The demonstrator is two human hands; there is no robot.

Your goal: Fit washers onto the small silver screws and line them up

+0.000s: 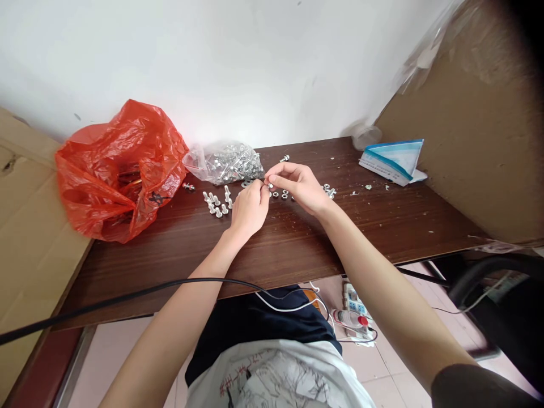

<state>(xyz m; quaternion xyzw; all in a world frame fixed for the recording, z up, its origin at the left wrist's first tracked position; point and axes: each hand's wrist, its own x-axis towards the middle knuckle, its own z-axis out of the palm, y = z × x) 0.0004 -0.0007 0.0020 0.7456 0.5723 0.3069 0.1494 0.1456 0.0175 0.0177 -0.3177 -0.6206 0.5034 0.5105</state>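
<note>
Printed shirt (276,377), hands (250,208) (301,186) meeting, metal piece (271,185) between them

FREE: worktop (416,224) near right | LEFT: red plastic bag (127,181), bolt cluster (216,200) | FAR: clear fastener bag (233,163), wall (263,68) | RIGHT: cardboard (467,147) | NEAR LEFT: black cable (187,280)

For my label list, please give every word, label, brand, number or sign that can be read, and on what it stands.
None is readable.
Red bag: black mark, distorted by creases.
Blue-and-white packet: print too small.
Shirt: red lettering, unclear.
Bottle: any label too blurred.
</note>
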